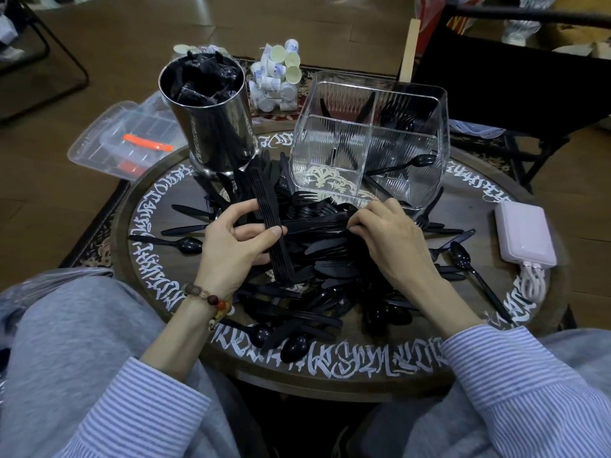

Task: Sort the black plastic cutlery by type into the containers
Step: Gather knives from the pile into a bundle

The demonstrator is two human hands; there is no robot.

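A heap of black plastic cutlery [324, 259] covers the middle of the round table [363, 375]. My left hand [231, 242] grips a stacked bundle of black knives [267, 206], held on edge and pointing away from me. My right hand [393, 239] rests on the heap, fingertips pinching a black piece lying across it; I cannot tell its type. A clear ribbed container with dividers [373, 140] stands behind the heap and holds a few spoons and knives. A steel cylinder [215, 127] at the back left is stuffed with wrapped black cutlery.
A pink power bank [525, 233] with a white cable lies at the table's right edge. A clear lidded box [125, 140] sits beside the table at left. Small white cups [277, 77] stand behind the containers. A black chair [512, 84] is at the back right.
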